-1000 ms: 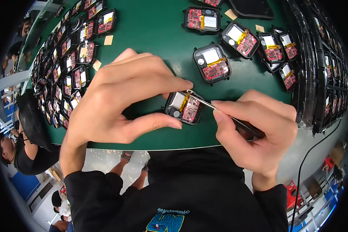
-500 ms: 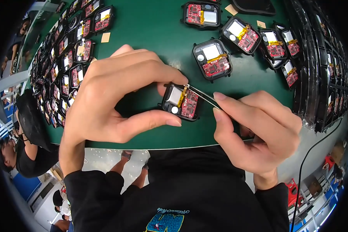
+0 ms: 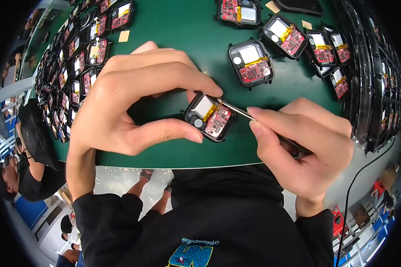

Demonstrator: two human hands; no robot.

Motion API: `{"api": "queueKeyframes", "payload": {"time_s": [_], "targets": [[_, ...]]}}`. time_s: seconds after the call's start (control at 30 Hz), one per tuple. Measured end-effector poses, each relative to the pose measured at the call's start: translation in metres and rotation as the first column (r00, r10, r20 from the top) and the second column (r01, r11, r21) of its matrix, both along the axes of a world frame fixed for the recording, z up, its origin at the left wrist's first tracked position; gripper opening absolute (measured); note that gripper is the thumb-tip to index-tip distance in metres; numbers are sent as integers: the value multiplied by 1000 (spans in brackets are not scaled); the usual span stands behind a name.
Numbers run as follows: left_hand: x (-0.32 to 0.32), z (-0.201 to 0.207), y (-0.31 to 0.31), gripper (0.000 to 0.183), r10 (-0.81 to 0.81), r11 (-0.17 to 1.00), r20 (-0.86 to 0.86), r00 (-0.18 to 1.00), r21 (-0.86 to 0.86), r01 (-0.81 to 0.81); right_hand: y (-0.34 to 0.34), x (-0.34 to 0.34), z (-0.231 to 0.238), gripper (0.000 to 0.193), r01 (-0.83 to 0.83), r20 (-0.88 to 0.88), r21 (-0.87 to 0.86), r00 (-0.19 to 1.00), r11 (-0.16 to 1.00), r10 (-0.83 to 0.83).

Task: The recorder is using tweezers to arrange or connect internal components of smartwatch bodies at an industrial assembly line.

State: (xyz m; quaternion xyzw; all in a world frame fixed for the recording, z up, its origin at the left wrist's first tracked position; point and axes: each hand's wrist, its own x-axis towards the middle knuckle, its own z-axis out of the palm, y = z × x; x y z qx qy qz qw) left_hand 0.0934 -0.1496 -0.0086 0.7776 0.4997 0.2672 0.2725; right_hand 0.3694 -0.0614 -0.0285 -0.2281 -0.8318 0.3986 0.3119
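Along the left edge of the table (image 3: 178,159) we see a crowd of left units (image 3: 78,64), packed closely and overlapping, while toward its far right corner lie the looser right units (image 3: 294,42), some resting on others. Black trays (image 3: 355,84) line the right edge, a black pad (image 3: 298,5) lies at the far side, and small tan papers (image 3: 124,36) are scattered about. Beyond the left edge sits a co-worker (image 3: 35,178); past the near right corner hang a cable (image 3: 349,187) and, lower, a red stool (image 3: 338,220) shows. Our left hand (image 3: 111,100) blocks part of the left units from sight, and its index fingertip covers the far corner of the unit (image 3: 216,121) it holds. For writing, we find pale blue script (image 3: 200,241) above a blue patch (image 3: 196,254) on our black shirt (image 3: 254,227); print on the boards is too small for us to read. The unit is above the table, inward from the middle of the near edge, tilted, its black frame rounded at the corners, with a silver block, a round pale disc, a yellow ribbon and a red board inside. Our left hand curls around it, pinching it between thumb and fingers. Our right hand (image 3: 307,144) grips tweezers (image 3: 240,112), whose tips meet the ribbon's far end; whether they clasp it, we cannot tell.
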Motion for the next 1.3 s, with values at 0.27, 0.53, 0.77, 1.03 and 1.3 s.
{"api": "queueKeyframes", "payload": {"time_s": [0.27, 0.53, 0.77, 1.03, 1.3], "targets": [[3, 2, 1, 63, -13, 1000, -14, 1000, -11, 13, 2, 0, 3, 24, -31, 23, -41, 999, 999, 32], [4, 3, 4, 59, -62, 998, -52, 997, 6, 63, -1, 0, 2, 23, 0, 31, -39, 1000, 999, 1], [4, 0, 3, 59, -36, 999, -10, 999, 9, 36, 0, 1, -1, 25, -20, 10, -32, 1000, 999, 20], [2, 3, 4, 60, -56, 998, -81, 995, -3, 56, 0, 0, -2, 25, -23, -3, -8, 1000, 1000, 23], [3, 5, 4, 59, -52, 999, -80, 995, -12, 51, 0, 0, -5, 25, -31, -35, 0, 999, 1000, 31]]}}
